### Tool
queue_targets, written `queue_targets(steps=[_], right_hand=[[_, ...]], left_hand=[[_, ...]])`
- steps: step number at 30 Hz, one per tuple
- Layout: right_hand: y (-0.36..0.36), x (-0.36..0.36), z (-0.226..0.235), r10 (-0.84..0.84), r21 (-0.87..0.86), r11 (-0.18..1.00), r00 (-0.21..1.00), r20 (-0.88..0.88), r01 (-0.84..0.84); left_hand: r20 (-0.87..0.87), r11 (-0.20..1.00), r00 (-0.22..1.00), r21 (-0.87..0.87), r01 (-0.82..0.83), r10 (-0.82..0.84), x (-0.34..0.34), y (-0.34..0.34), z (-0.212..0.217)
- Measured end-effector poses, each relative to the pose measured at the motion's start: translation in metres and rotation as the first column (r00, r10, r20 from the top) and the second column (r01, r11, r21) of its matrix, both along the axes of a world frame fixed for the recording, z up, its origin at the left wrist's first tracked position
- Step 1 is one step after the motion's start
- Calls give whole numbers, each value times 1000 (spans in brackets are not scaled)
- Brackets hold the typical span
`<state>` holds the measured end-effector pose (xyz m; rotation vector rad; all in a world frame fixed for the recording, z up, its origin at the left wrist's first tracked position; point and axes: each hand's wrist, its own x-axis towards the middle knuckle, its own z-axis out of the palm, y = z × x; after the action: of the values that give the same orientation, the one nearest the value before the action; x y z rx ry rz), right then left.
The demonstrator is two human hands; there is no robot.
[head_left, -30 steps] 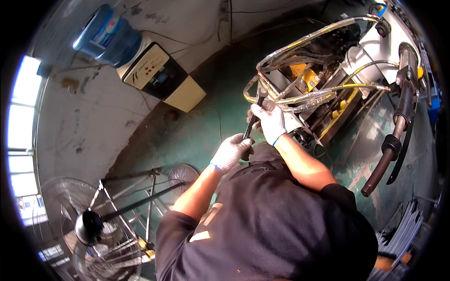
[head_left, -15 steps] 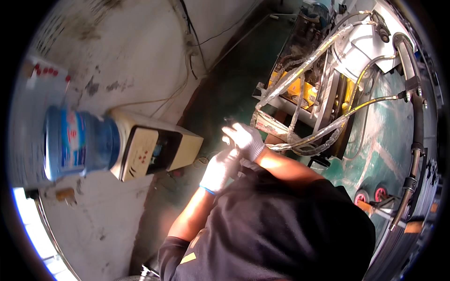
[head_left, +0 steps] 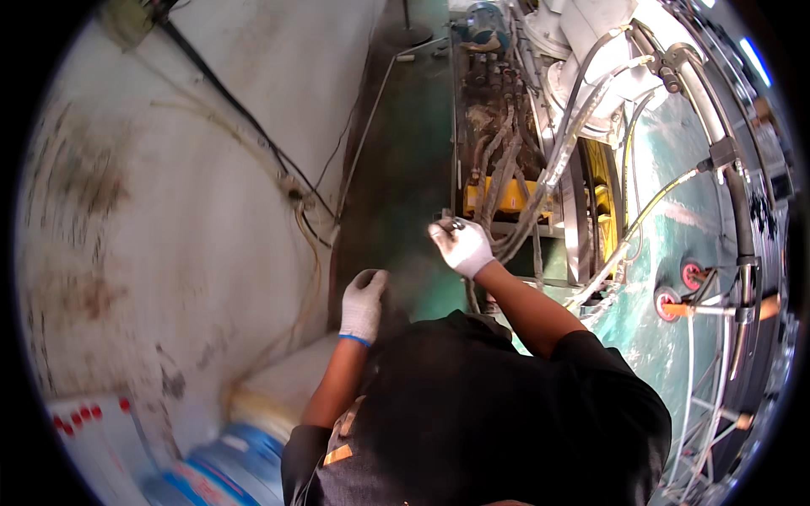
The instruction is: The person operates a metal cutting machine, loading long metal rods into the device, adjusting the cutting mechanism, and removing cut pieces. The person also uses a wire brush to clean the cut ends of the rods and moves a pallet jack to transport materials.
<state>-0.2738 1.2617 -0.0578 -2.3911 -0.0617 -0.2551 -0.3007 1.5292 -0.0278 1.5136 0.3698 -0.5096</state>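
Two gloved hands are out in front of a dark shirt (head_left: pixel 472 405); right hand (head_left: pixel 462 244) is raised toward the machine (head_left: pixel 523 143), fingers curled together around a small dark metal piece (head_left: pixel 451 224), which shows just above the knuckles, too small to say whether it is a tool or a fitting; that piece sits just beside the bundle of hoses (head_left: pixel 498 169) and close to the yellow block (head_left: pixel 506 196) at the machine's near end, over the green floor (head_left: pixel 405 169); left hand (head_left: pixel 363 304) hangs lower and well apart from the machine, near the pale wall (head_left: pixel 169 236), fingers loosely bent and holding nothing that I can make out; whether they touch anything is unclear; cables (head_left: pixel 295 190) trail down the wall beside it; a blue water bottle (head_left: pixel 228 472) lies blurred at the lower left; a long black hose (head_left: pixel 742 228) arcs down the right side past a red-rimmed cap (head_left: pixel 692 274); judging by the pose, the work in hand is the bringing of the small piece up to the hose end of the machine, one-handed, with the left arm idle; the next move looks to call for a steady reach into the tight gap among the hoses, a firm pinch so the piece does not drop to the floor, and probably the left hand coming up to hold hoses aside.
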Motion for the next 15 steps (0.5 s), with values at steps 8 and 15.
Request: queue_targets(steps=[8,15], right_hand=[[9,84,16,-317,311,856,895,-312,412],[12,224,30,-193,850,268,890,-414,454]], left_hand=[[207,888,874,244,388,-439,220,25,-38],[-56,845,853,-178,504,-520,378,-43,-26]])
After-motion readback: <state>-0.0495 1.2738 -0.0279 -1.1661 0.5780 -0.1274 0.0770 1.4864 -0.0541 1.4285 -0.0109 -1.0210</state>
